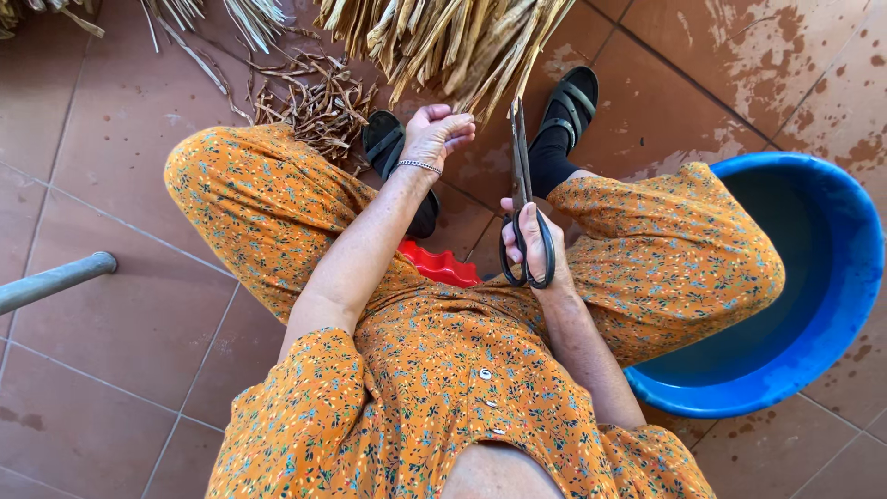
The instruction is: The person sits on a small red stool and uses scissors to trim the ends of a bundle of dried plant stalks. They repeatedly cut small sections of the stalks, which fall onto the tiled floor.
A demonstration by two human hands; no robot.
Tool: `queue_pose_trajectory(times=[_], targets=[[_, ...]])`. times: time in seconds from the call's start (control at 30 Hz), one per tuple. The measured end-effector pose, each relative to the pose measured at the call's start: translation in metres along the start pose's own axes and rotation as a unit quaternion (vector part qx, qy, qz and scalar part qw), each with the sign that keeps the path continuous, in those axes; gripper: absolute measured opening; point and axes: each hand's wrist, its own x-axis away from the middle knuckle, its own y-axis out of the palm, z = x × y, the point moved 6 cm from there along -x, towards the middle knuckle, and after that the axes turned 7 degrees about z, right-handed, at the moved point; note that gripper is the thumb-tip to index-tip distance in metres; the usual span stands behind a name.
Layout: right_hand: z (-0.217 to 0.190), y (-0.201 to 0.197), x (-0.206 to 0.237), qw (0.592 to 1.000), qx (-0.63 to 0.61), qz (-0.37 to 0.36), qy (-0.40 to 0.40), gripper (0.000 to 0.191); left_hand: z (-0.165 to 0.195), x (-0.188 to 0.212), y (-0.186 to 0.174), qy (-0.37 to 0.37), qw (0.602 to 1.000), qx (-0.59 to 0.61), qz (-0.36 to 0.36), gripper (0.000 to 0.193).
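My right hand (532,242) grips the black handles of a pair of large dark scissors (519,166), whose blades point up toward a bundle of dry straw-coloured stalks (453,42). My left hand (434,134), with a bracelet on the wrist, reaches forward and closes its fingers on the lower ends of those stalks. The scissor tips sit just right of the left hand, close to the stalk ends. I am seated in orange floral clothing with black sandals on my feet.
A blue plastic tub (813,305) holding water stands at my right on the reddish floor tiles. A pile of thin dry trimmings (319,106) lies by my left foot. A red scalloped seat edge (439,266) shows between my legs. A grey pole (51,282) juts in at left.
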Motion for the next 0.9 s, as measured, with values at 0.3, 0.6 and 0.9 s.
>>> queue_pose_trajectory(times=[0.3, 0.6, 0.9], targets=[[0.002, -0.003, -0.010, 1.000, 0.008, 0.016, -0.008, 0.055, 0.009, -0.004, 0.008, 0.081, 0.978, -0.192, -0.022, 0.024], [0.007, -0.002, -0.011, 1.000, 0.004, 0.018, 0.009, 0.055, 0.017, -0.009, 0.013, 0.177, 0.968, -0.177, 0.035, 0.016], [0.020, 0.000, -0.011, 0.997, 0.030, -0.019, 0.061, 0.063, 0.003, 0.007, 0.024, 0.016, 0.993, -0.097, -0.065, 0.012]])
